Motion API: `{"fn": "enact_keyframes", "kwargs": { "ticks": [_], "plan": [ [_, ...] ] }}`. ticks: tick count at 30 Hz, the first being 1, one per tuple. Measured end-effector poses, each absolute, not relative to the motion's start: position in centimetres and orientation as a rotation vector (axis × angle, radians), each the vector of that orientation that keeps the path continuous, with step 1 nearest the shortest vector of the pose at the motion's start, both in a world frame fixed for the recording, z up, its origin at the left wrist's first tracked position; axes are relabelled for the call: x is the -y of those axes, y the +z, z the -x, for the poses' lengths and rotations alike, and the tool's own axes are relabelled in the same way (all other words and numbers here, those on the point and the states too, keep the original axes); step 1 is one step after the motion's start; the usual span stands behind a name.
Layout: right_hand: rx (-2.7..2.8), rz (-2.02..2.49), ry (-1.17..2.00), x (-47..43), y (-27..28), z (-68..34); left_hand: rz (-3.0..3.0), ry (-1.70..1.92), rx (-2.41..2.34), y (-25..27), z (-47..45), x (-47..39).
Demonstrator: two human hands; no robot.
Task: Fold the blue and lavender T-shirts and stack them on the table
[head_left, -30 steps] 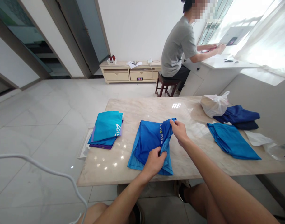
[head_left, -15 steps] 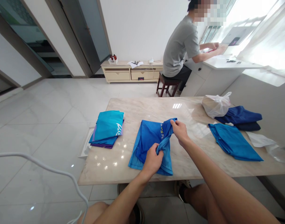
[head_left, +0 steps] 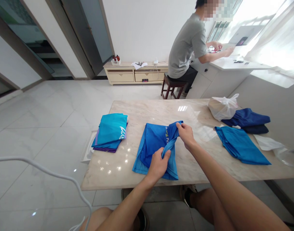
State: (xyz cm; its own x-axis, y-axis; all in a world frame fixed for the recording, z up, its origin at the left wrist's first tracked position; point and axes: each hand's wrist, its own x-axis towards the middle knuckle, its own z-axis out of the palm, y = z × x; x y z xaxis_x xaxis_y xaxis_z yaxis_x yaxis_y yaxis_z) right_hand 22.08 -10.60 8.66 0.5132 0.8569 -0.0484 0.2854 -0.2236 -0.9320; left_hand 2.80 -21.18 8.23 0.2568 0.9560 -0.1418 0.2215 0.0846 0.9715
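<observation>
A blue printed cloth [head_left: 153,138], partly folded, lies on the stone-topped table in front of me. Its right side is turned up and bunched, showing a lighter blue face and a strip of white and yellow lettering. My left hand [head_left: 159,164] pinches the bunched fold near the cloth's middle. At the far right corner, my right hand [head_left: 185,133] grips the same cloth between thumb and fingers, raising that edge a little. To the left is a stack of folded cloths [head_left: 112,130], turquoise with white lettering on top and purple below.
On the table [head_left: 142,110], at the right, lie a folded teal-blue cloth [head_left: 242,146], a dark blue cloth pile [head_left: 250,118], a tied white plastic bag [head_left: 222,107] and clear plastic wrapping [head_left: 288,157]. A person [head_left: 185,48] sits on a stool beyond. A white cable [head_left: 48,171] crosses the left foreground.
My left hand has shifted very slightly with the fold it pinches. The right hand keeps its grip on the corner. The seated person's hands have moved a little.
</observation>
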Motion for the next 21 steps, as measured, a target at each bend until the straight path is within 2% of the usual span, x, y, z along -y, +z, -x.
{"fn": "enact_keyframes", "kwargs": {
  "ticks": [11, 21],
  "plan": [
    [0.921, 1.717, 0.823, 10.8, 9.3, -21.8, -1.448, 0.791, -1.299, 9.0, -2.3, 20.9],
    [1.038, 1.830, 0.700, 10.0, 7.9, -21.5, -1.423, 0.775, -1.266, 9.0, -1.8, 21.1]
  ]
}}
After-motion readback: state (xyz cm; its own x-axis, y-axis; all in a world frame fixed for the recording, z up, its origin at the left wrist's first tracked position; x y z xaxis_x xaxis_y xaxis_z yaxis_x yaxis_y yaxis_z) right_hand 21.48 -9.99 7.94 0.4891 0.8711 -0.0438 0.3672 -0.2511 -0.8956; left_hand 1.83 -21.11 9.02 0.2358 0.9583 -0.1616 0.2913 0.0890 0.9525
